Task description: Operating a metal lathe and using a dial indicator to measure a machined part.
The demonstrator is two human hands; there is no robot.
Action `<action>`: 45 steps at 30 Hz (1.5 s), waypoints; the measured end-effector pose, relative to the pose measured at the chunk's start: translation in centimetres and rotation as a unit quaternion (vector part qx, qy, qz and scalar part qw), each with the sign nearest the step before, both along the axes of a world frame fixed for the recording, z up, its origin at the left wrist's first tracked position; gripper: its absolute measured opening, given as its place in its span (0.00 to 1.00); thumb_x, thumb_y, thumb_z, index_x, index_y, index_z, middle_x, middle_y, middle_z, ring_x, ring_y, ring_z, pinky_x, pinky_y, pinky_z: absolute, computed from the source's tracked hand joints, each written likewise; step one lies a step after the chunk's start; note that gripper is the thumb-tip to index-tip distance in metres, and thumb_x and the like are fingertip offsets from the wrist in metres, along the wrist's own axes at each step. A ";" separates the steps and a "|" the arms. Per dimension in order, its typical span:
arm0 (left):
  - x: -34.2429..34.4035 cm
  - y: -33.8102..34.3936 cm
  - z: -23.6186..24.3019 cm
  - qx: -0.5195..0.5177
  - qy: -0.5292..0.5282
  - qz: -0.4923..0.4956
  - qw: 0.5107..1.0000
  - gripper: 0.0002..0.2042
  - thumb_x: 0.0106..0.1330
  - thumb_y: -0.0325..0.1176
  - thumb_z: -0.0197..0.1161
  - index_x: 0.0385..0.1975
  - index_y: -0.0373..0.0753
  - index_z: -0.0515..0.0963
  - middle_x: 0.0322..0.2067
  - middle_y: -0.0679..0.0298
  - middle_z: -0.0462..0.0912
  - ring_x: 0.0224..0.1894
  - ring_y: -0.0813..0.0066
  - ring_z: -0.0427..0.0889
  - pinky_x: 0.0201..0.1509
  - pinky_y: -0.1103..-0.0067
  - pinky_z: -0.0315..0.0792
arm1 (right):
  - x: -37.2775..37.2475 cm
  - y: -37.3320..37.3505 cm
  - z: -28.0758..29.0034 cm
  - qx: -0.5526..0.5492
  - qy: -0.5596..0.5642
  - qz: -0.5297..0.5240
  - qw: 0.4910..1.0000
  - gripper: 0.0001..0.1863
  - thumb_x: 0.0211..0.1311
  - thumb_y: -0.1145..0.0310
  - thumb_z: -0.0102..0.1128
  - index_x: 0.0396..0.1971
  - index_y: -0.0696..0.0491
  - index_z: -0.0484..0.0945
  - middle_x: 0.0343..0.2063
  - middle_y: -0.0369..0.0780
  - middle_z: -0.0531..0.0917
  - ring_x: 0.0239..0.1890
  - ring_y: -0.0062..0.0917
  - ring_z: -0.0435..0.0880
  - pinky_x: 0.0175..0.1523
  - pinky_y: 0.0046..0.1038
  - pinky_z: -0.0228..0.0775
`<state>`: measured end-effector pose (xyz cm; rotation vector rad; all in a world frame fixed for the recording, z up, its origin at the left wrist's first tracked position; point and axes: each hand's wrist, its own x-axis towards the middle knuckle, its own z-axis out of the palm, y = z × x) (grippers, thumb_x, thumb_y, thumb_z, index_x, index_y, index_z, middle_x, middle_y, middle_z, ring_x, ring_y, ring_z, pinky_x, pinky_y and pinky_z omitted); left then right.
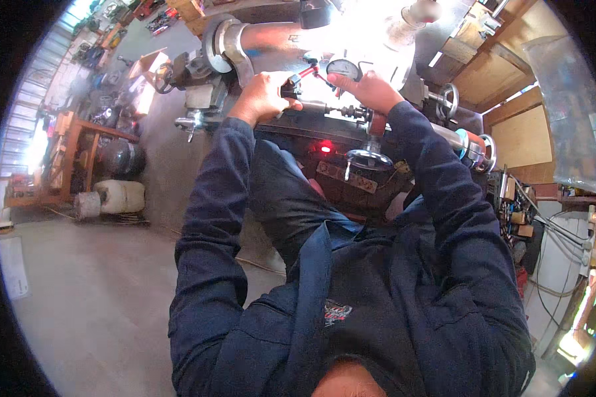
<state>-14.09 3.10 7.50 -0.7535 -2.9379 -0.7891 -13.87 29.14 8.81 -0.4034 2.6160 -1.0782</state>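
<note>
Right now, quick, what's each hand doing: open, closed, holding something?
Left hand: closed on a dark block.
Right hand: thumb at the round dial gauge; whether it grips cannot be told.

Machine [271,40]: detail is burnt out by white glare toward one o'clock.
Gauge [343,68]: markings are left unreadable beside the glare.
Wall [26,129]: daylight is let in between nine and ten o'clock; straight lines are bent.
Lamp [326,147]: a red glow is cast just above centre.
Jacket [470,311]: folds are sunk in shadow, five to seven o'clock.
Floor [99,291]: dimly, softly lit, eight o'clock.
Corners: blacked out.
</note>
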 end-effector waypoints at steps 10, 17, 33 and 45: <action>-0.2 -0.2 -0.4 0.012 -0.020 0.007 1.000 0.28 0.42 0.44 0.77 0.44 0.39 0.79 0.36 0.54 0.84 0.40 0.56 0.83 0.44 0.69 0.74 | -0.2 0.3 -1.5 0.132 0.091 0.067 0.985 0.41 0.47 0.26 0.56 0.30 0.56 0.84 0.25 0.48 0.83 0.32 0.35 0.84 0.42 0.32 0.75; -0.1 -0.4 -0.8 0.072 -0.035 0.008 0.997 0.28 0.40 0.40 0.79 0.44 0.37 0.79 0.36 0.55 0.84 0.39 0.60 0.83 0.44 0.71 0.74 | 4.0 5.2 -1.0 -0.291 0.322 -0.256 0.864 0.07 0.62 0.71 0.57 0.38 0.53 0.81 0.33 0.35 0.83 0.36 0.19 0.81 0.41 0.23 0.74; 1.0 -0.4 -1.7 0.109 0.031 0.075 0.991 0.29 0.41 0.44 0.78 0.43 0.34 0.80 0.41 0.51 0.83 0.45 0.58 0.82 0.48 0.72 0.74 | 16.7 39.1 -14.9 -0.021 0.067 -0.250 0.966 0.15 0.65 0.69 0.53 0.50 0.58 0.77 0.41 0.41 0.83 0.45 0.24 0.79 0.53 0.26 0.66; 0.9 -0.4 -1.9 0.120 0.020 0.080 0.989 0.29 0.41 0.41 0.79 0.44 0.35 0.80 0.40 0.53 0.84 0.42 0.63 0.83 0.45 0.74 0.74 | 14.1 37.6 -7.6 -0.289 0.066 -0.295 0.908 0.06 0.69 0.68 0.53 0.38 0.54 0.77 0.32 0.27 0.77 0.33 0.10 0.72 0.40 0.13 0.62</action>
